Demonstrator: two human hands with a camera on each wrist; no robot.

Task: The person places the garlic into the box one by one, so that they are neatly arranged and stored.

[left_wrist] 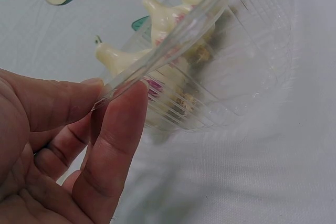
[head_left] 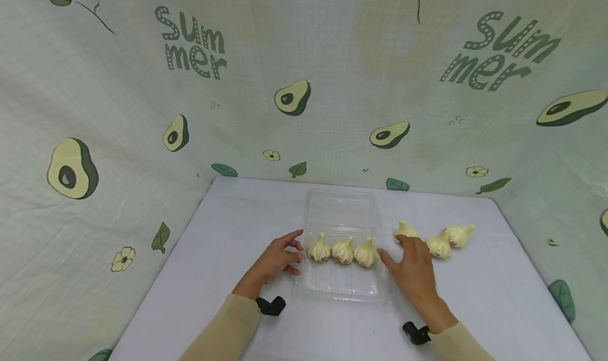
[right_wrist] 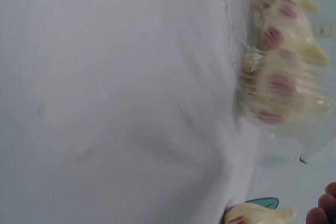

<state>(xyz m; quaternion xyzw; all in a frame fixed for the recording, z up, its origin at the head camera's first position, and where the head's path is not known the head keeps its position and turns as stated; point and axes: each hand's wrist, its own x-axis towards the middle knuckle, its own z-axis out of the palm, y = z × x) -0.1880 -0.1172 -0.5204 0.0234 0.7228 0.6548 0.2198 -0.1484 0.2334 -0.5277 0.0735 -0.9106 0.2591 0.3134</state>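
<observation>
A clear plastic clamshell box (head_left: 339, 286) lies with its lid (head_left: 339, 210) folded back. Three garlic bulbs (head_left: 342, 250) stand in a row across it, stems away from the person. My left hand (head_left: 275, 258) pinches the box's left rim between thumb and fingers, plainly seen in the left wrist view. At the box's right side, my right hand (head_left: 414, 270) hovers with fingers loosely bent and nothing visibly held. Just beyond its fingertips is a loose garlic bulb (head_left: 405, 229), partly hidden. In the right wrist view only the fingertips (right_wrist: 329, 203) show at the edge.
Two more garlic bulbs, one nearer (head_left: 439, 246) and one farther (head_left: 459, 236), lie together to the right. A white cloth covers the table (head_left: 228, 218). A printed fabric screen (head_left: 332, 44) with avocados stands around the back and sides.
</observation>
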